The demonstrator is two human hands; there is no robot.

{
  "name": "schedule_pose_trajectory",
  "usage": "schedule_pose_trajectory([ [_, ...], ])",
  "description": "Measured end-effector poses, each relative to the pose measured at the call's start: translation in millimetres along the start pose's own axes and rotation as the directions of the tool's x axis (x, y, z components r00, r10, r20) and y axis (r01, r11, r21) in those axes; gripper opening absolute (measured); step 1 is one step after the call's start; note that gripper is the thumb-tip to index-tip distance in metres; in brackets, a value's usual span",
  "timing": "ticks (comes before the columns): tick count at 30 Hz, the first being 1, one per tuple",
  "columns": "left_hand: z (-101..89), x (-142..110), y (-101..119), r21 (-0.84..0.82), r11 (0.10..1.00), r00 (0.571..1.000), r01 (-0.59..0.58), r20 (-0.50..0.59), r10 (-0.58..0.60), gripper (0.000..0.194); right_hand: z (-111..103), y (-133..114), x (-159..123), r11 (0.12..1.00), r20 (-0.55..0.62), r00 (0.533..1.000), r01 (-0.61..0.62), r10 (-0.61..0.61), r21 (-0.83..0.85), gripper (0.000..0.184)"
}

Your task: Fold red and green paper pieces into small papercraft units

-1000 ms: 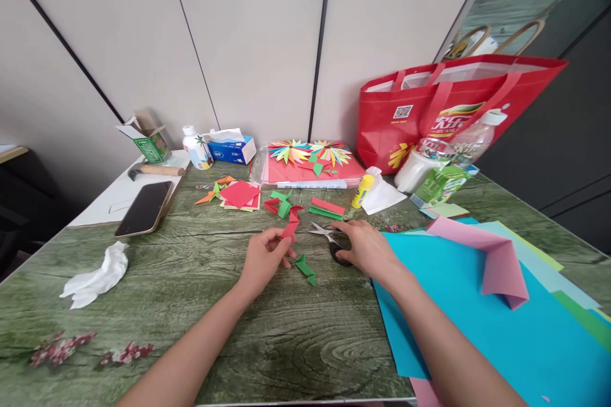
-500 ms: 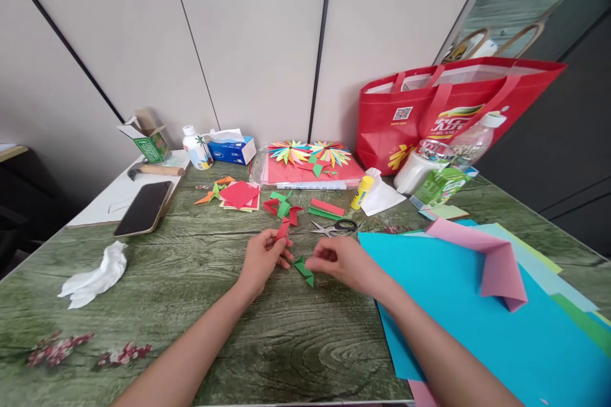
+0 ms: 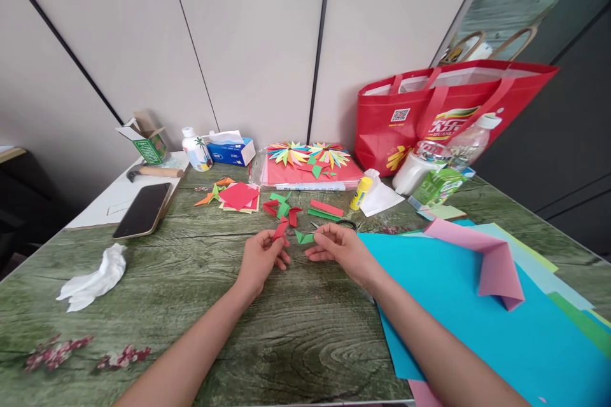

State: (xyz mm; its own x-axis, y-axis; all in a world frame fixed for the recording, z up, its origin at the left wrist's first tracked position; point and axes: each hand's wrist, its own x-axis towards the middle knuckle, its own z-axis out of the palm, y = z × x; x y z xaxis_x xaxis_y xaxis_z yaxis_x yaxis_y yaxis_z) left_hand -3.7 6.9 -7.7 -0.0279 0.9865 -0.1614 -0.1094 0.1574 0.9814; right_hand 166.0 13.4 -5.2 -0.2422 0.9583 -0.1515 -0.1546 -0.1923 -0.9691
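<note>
My left hand (image 3: 261,259) pinches a folded red paper piece (image 3: 280,229) between thumb and fingers. Across from it, my right hand (image 3: 340,250) grips one end of a folded green paper piece (image 3: 303,238). The two pieces are held a short way apart, over the table. Just beyond them lie several folded red and green paper pieces (image 3: 283,207). Red and green paper strips (image 3: 326,208) rest behind my right hand. Scissors (image 3: 345,224) lie close behind that hand, which partly hides them.
A glue stick (image 3: 361,193) stands near a white tissue (image 3: 380,196). Large blue paper (image 3: 429,292) lies under my right forearm. A phone (image 3: 143,210), a hammer (image 3: 157,171) and a crumpled tissue (image 3: 94,276) are at left. A red bag (image 3: 382,121) stands at back right.
My right hand has picked the green folded piece up from the table and lifted it toward the red one. My left hand keeps its hold, with the red piece turned slightly.
</note>
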Motion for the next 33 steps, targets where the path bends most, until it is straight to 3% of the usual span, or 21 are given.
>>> schedule_pose_trajectory([
  [10,1.8,-3,1,0.026,1.000,0.996,0.006,0.086,-0.008,0.019,0,2,0,0.988,-0.069,0.995,0.083,-0.075,0.126,0.028],
  [14,1.6,-2,-2,0.144,0.990,0.991,-0.010,0.134,-0.009,0.015,2,1,0,0.976,-0.090,0.994,0.073,-0.055,0.205,0.027],
  [18,0.5,-2,-6,0.310,0.947,0.974,-0.081,0.225,0.010,0.017,3,1,0,0.963,-0.069,0.998,0.028,-0.009,0.267,0.027],
  [24,-2.3,-1,-10,0.475,0.836,0.941,-0.277,0.311,0.135,0.020,1,1,-1,0.954,-0.072,0.997,-0.018,0.041,0.298,0.028],
  [27,-1.4,-1,-10,0.435,0.869,0.949,-0.237,0.296,0.111,0.018,1,1,-1,0.946,-0.076,0.996,-0.011,0.037,0.323,0.027],
  [31,1.4,-3,-5,0.222,0.972,0.970,-0.069,0.244,0.013,0.018,0,0,1,0.944,-0.105,0.994,0.017,0.018,0.328,0.026],
  [33,2.4,-5,-1,0.137,0.989,0.978,-0.059,0.207,0.029,0.018,-1,-1,2,0.944,-0.160,0.987,0.036,0.018,0.329,0.029],
])
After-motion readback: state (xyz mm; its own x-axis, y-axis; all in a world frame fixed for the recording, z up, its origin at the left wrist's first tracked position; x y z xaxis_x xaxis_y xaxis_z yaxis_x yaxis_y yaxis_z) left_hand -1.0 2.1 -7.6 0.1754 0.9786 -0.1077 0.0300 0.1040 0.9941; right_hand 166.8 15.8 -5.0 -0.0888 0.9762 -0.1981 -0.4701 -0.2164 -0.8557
